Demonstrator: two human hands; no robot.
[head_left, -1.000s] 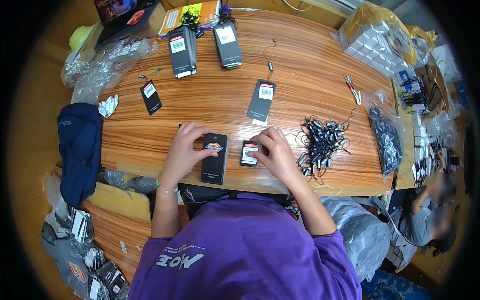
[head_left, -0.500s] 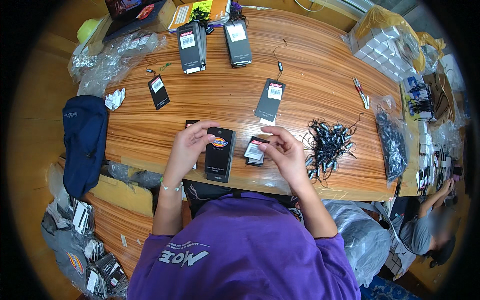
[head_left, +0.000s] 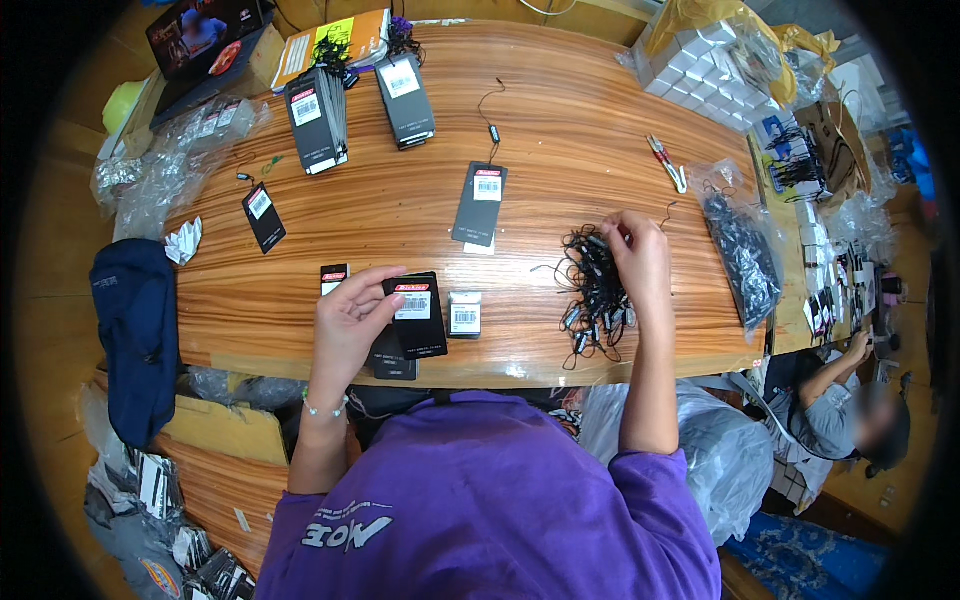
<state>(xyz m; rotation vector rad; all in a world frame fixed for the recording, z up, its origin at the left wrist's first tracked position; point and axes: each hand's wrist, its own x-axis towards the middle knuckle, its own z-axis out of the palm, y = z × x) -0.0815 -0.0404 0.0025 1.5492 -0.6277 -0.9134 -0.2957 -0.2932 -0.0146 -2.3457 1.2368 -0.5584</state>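
Observation:
My left hand pinches the left edge of a black hang tag with a red strip and a white barcode label. It tilts over a stack of black tags, which it partly covers. Just right of it lies a small stack of white labels. Over on the right, my right hand reaches into a tangled pile of black tag strings with small grey tips. Its thumb and fingers are pinched together at the pile's upper edge, on what looks like one string.
Two tag stacks stand at the back. Strung tags lie mid-table. Red-handled snippers, a plastic bag of black strings and white boxes are on the right. A navy pouch hangs over the left edge.
My right hand has left the small label stack and moved right to the string pile. My left hand now holds a labelled tag above the stack. The whole view has shifted.

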